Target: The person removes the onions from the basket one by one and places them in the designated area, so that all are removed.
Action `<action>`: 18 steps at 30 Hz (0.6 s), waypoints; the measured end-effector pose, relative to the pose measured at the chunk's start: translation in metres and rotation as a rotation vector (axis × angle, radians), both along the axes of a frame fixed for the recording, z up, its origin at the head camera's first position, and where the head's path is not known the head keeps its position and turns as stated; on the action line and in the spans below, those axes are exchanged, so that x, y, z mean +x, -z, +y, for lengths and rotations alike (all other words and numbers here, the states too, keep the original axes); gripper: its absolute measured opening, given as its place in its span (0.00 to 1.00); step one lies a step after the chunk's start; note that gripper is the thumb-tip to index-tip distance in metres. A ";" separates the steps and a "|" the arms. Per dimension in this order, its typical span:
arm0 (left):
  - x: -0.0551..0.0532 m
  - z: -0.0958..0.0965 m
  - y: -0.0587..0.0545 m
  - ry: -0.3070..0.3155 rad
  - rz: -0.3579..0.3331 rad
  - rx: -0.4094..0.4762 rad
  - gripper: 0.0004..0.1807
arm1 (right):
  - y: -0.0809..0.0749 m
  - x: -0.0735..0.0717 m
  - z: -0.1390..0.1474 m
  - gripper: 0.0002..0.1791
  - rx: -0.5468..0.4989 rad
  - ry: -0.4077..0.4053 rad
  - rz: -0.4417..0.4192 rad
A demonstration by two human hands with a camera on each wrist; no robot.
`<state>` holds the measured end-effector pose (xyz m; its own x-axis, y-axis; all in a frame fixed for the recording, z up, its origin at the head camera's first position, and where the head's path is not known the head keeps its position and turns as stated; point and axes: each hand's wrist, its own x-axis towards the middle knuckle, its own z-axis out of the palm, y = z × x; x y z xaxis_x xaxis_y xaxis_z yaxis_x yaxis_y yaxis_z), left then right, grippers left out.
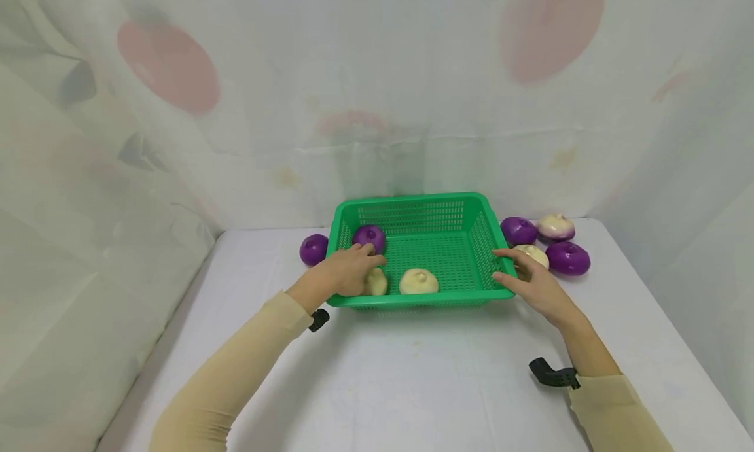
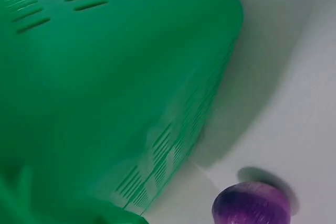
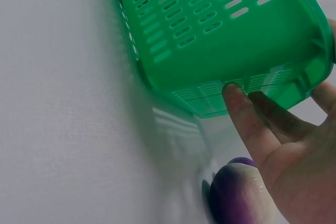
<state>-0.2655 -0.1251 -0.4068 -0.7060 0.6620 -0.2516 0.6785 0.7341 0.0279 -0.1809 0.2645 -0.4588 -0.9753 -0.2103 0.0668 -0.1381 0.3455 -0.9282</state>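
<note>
A green slotted basket stands between my two hands on the white table. Reaching over its left rim, my left hand is inside the basket beside a purple turnip and partly covers a cream-side-up turnip. Its grip is hidden, and the left wrist view shows only the basket's outside corner. Another cream-side-up turnip lies by the front wall. At the right rim my right hand holds the basket, thumb and a finger over the edge; in the right wrist view other fingers rest outside its wall.
Outside the basket on the left lies a purple turnip. Several more turnips sit to the right, purple or cream side up, one partly behind my right hand. A patterned white curtain hangs behind the table.
</note>
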 end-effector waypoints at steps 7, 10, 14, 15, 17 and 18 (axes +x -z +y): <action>-0.002 0.004 0.008 0.004 -0.007 0.019 0.33 | 0.002 -0.001 0.000 0.31 -0.001 0.000 0.008; -0.002 0.006 0.009 -0.008 -0.031 0.012 0.31 | 0.002 -0.002 0.000 0.31 -0.001 0.000 0.009; -0.002 0.007 0.008 -0.030 -0.052 0.007 0.31 | 0.003 -0.001 0.000 0.31 0.001 0.002 0.009; -0.001 0.007 0.008 -0.032 -0.054 0.009 0.31 | 0.003 -0.001 0.000 0.31 0.002 0.003 0.009; -0.001 0.007 0.009 -0.033 -0.054 0.016 0.31 | 0.003 -0.001 0.000 0.31 0.004 0.004 0.010; -0.001 0.007 0.009 -0.032 -0.053 0.024 0.31 | 0.003 -0.001 0.000 0.31 0.005 0.004 0.009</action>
<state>-0.2670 -0.1177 -0.4159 -0.7129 0.6456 -0.2739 0.6518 0.7541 0.0811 -0.1823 0.2649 -0.4622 -0.9755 -0.2068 0.0746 -0.1451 0.3506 -0.9252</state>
